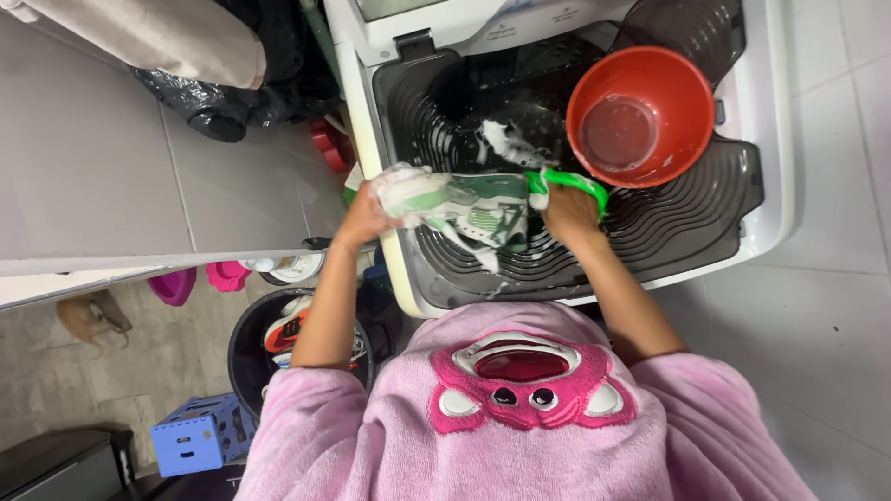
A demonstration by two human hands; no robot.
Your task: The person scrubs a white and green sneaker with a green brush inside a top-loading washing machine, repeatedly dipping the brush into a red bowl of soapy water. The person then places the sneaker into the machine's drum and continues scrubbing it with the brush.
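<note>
A soapy green-and-white shoe [459,209] is held over the ribbed washboard [668,218] of a washer. Its toe is clasped by the left hand [367,215], fingers wrapped around it. A green brush [571,183] is gripped in the right hand [568,215] against the heel. A red bowl [640,116] sits just beyond.

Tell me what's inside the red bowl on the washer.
The red bowl holds only a shallow pool of cloudy water; its bottom shows through. Nothing else shows inside.
</note>
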